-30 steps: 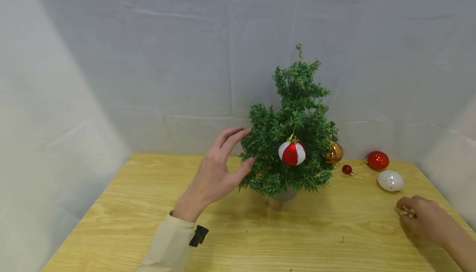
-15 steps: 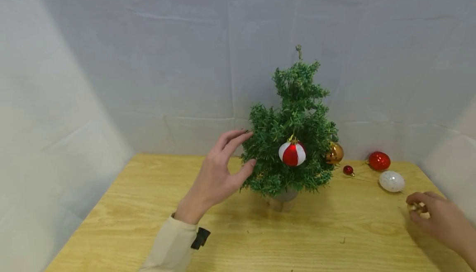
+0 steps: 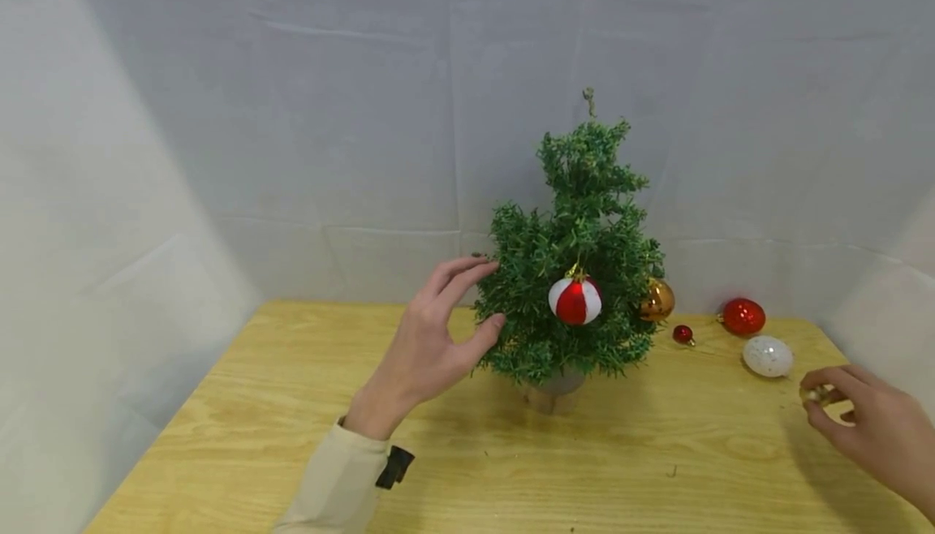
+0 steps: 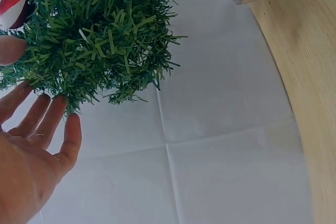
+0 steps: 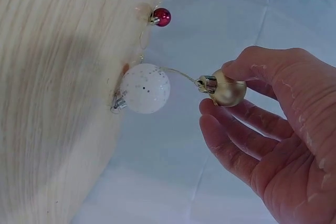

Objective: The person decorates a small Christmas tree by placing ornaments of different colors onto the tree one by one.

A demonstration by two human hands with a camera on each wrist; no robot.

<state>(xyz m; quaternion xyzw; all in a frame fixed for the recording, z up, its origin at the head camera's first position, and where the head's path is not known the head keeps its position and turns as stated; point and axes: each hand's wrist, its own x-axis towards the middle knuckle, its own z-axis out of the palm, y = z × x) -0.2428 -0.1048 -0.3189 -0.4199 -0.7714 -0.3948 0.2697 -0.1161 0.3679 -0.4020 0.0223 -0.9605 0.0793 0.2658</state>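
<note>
A small green Christmas tree [image 3: 540, 242] stands on the table. On its front hangs a red-and-white striped bauble [image 3: 575, 300], and an orange-gold bauble [image 3: 657, 300] hangs at its right side. My left hand [image 3: 427, 339] is at the tree's left side, fingers spread and fingertips right at the branches; the left wrist view shows this hand [image 4: 37, 150] holding nothing. Off to the right, my right hand [image 3: 869, 424] pinches a small gold bauble [image 5: 230, 90] between thumb and fingers. A thin gold loop trails from its cap in the right wrist view.
A white speckled bauble [image 3: 768, 356] lies just beyond my right hand. Behind it are a shiny red bauble [image 3: 743, 317] and a tiny dark red bauble [image 3: 682, 334]. A pale cloth [image 3: 351, 112] hangs behind the wooden table [image 3: 307, 372].
My right hand has shifted to the right and slightly up with the small gold bauble, its fingers turning a little. The left hand stays by the tree, almost still.
</note>
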